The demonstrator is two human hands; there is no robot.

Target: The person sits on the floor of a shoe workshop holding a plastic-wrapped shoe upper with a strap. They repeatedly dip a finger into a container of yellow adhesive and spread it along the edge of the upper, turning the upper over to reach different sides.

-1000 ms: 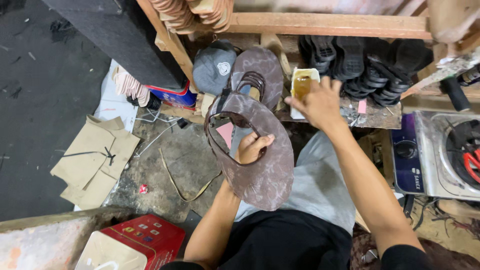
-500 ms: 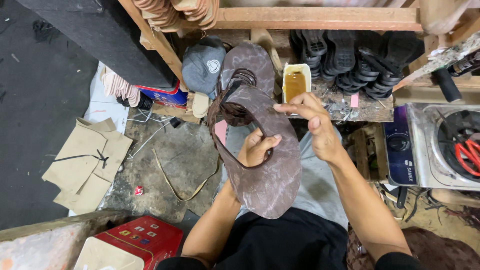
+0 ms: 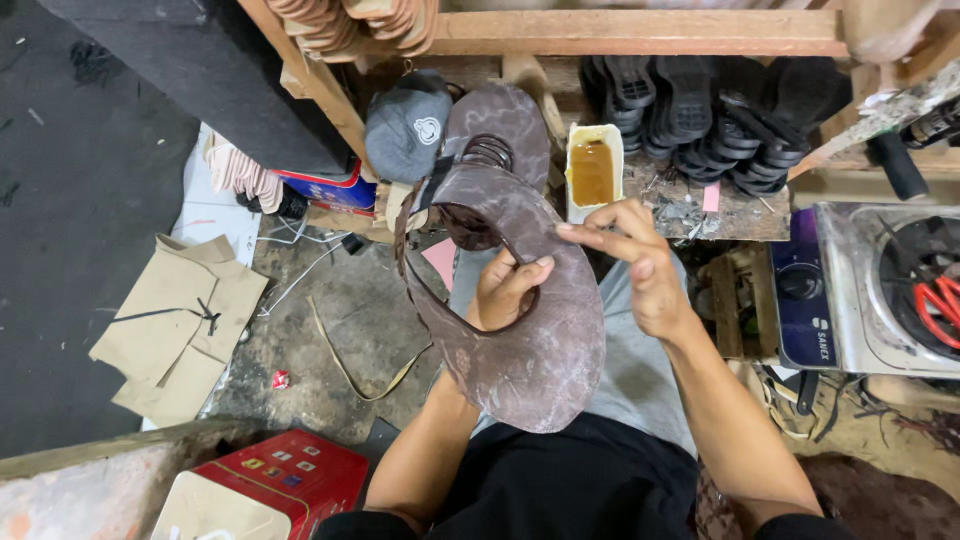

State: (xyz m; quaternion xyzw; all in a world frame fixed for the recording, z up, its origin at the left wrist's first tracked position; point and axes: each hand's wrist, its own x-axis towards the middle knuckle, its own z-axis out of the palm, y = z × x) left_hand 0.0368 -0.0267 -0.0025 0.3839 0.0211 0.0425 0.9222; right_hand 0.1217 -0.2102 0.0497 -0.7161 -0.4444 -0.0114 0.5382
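Observation:
My left hand point(image 3: 508, 290) grips a curved piece of brown leather point(image 3: 530, 350), a cut shoe upper, over my lap. Its thumb lies on the inner edge of the cutout. My right hand point(image 3: 630, 262) is at the upper band of the same piece, with its fingertips pressed on the leather's edge near the top. A small rectangular tub of amber glue point(image 3: 592, 172) stands on the low wooden bench point(image 3: 740, 215) just beyond my right hand. Another brown leather piece point(image 3: 505, 125) lies behind the held one.
A grey cap point(image 3: 405, 128) rests at the bench's left end. Stacked black soles point(image 3: 700, 110) fill the shelf at the back. A gas stove point(image 3: 890, 290) stands at the right. Cardboard patterns point(image 3: 180, 325) lie on the floor at left, a red box point(image 3: 285, 475) near my knee.
My right hand has drawn back from the glue tub to the leather piece and now touches its upper edge. My left hand keeps its hold on the piece.

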